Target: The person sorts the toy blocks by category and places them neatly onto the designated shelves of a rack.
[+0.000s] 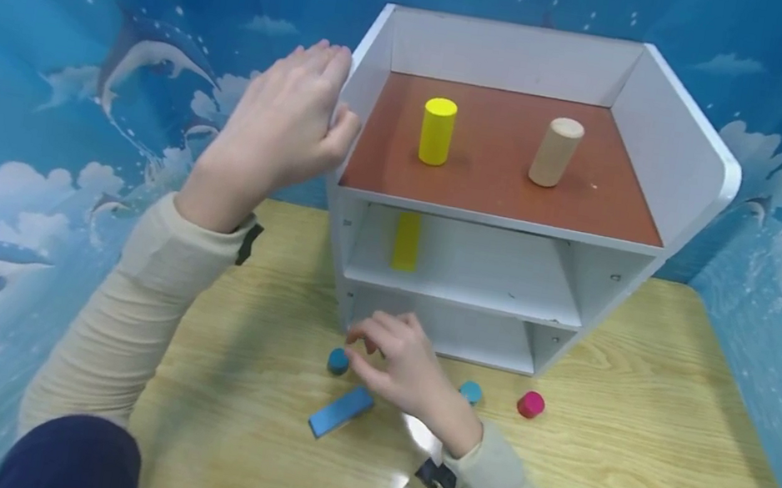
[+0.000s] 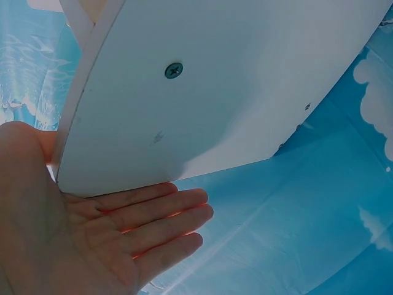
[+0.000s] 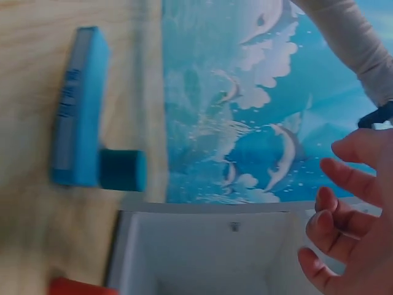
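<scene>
My left hand [image 1: 277, 113] is at the front left edge of a white shelf unit [image 1: 501, 220]. In the left wrist view its straight fingers [image 2: 163, 224] lie along the lower edge of the white side panel [image 2: 178, 110], and the thumb goes behind it. Loosely bent and holding nothing, my right hand [image 1: 403, 364] hovers before the bottom compartment. Beside its fingertips stands a dark blue cylinder [image 1: 338, 362]. A blue rectangular block [image 1: 341, 411] lies just in front; the right wrist view shows this block [image 3: 80, 110] and the cylinder [image 3: 123, 169] close together.
On the brown top stand a yellow cylinder [image 1: 437, 133] and a plain wooden cylinder [image 1: 555, 152]. A yellow block [image 1: 406, 242] is upright in the middle compartment. Right of my right hand, a light blue cylinder [image 1: 471, 392] and a pinkish-red cylinder [image 1: 530, 405] sit on the wooden table [image 1: 628, 482].
</scene>
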The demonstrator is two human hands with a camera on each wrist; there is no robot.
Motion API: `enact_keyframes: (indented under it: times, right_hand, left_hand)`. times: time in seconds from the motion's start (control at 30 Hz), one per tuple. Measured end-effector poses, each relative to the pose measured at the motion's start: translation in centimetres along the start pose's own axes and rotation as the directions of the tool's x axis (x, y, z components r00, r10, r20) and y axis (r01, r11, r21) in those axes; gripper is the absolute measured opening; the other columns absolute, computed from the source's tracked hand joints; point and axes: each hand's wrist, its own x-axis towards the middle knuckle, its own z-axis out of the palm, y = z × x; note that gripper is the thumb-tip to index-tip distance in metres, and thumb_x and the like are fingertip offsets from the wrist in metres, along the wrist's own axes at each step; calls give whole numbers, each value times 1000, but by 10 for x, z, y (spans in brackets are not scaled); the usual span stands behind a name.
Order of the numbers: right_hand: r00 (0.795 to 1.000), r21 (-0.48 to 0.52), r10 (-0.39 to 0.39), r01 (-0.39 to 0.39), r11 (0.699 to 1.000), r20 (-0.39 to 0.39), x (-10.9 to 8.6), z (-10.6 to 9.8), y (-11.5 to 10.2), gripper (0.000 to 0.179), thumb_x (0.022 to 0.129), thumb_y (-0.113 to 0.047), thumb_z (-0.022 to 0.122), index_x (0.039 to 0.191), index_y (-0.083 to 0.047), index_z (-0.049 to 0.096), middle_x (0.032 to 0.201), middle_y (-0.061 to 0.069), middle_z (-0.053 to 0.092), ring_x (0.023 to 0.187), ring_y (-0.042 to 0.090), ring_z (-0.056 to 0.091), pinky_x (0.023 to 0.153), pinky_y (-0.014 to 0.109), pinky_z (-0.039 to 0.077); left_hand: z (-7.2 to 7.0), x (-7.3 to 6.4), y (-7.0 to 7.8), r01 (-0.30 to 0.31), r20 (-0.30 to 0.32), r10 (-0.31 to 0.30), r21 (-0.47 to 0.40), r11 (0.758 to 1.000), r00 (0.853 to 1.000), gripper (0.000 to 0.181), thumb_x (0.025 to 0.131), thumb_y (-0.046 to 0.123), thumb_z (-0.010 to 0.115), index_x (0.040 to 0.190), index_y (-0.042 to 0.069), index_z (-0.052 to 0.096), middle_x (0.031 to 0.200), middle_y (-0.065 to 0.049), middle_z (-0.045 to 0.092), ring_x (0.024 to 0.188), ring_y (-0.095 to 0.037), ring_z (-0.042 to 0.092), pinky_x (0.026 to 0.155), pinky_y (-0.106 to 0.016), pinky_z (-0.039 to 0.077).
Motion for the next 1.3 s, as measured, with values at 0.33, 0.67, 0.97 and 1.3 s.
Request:
enact_keyframes:
  times: [0.33, 0.67, 0.97, 1.3]
  right_hand:
    - [959, -51, 30, -16, 999, 280, -27, 19, 3, 18, 81, -15, 74, 98, -17, 69, 93, -5, 63, 75, 8, 54, 74, 26, 40]
    - [830, -170, 142, -57, 984, 540, -45, 29, 3, 32, 79, -19, 74, 109, -26, 67, 114, -5, 58, 96, 10, 57, 94, 39, 43]
    - [805, -204, 182, -78, 976, 565, -51, 34, 6, 37, 75, -15, 74, 109, -27, 67, 109, -6, 58, 91, 9, 54, 86, 33, 41]
    - [796, -220, 190, -72, 973, 575, -53, 36, 6, 41, 74, -16, 76, 112, -29, 67, 105, -7, 60, 88, 9, 54, 80, 28, 38]
  left_hand:
    - [-1, 0, 1, 18, 19, -18, 0, 1000, 1000, 61, 100, 25, 31, 154, -5, 26, 157, -22, 30, 148, -34, 22, 123, -43, 13]
    - [-1, 0, 0, 19, 20, -19, -3, 1000, 1000, 61, 100, 25, 32, 154, -5, 27, 157, -22, 30, 148, -34, 23, 123, -42, 12]
    - [0, 0, 1, 21, 22, -21, -7, 1000, 1000, 61, 101, 26, 32, 154, -4, 26, 158, -21, 30, 148, -34, 23, 123, -42, 12]
    - [-1, 0, 0, 13, 17, -13, -6, 1000, 1000, 61, 100, 25, 32, 154, -5, 27, 157, -22, 30, 148, -34, 23, 123, -42, 12]
